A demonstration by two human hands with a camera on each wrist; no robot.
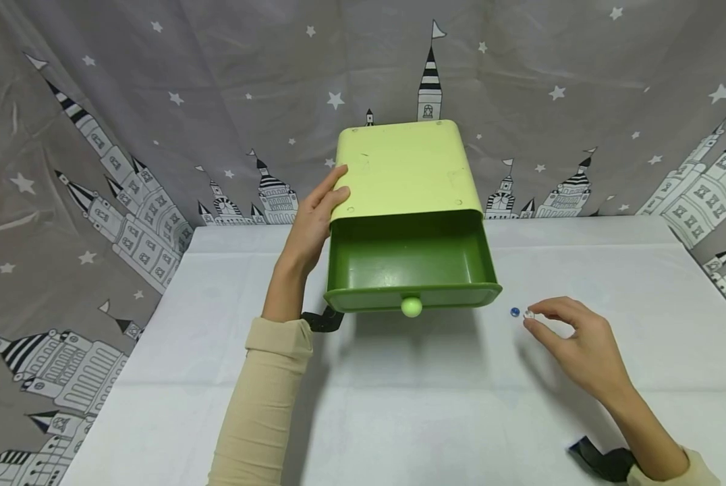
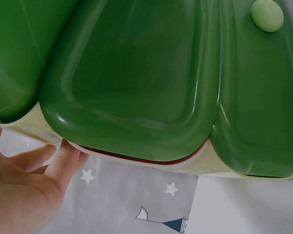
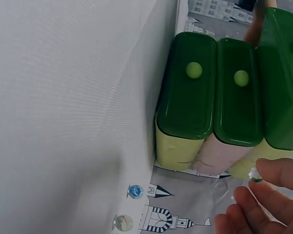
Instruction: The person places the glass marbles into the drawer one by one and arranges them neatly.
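Note:
A small drawer cabinet with a pale yellow top [image 1: 407, 169] stands at the back of the table. Its top green drawer [image 1: 411, 297], with a round light-green knob [image 1: 411, 307], is pulled out, and its visible inside is bare. My left hand [image 1: 311, 226] rests against the cabinet's upper left side, fingertips on the edge. My right hand [image 1: 584, 344] pinches a small clear marble [image 3: 255, 174] between thumb and index finger, right of the drawer. A blue marble [image 3: 136, 191] and a whitish marble [image 3: 123, 223] lie on the table close by.
Two shut green drawers, the middle one [image 3: 240, 97] and the bottom one [image 3: 188, 92], sit below the open one. A grey curtain [image 1: 217, 81] with castles and stars hangs behind the white-covered table [image 1: 411, 418]. Black straps are around both wrists.

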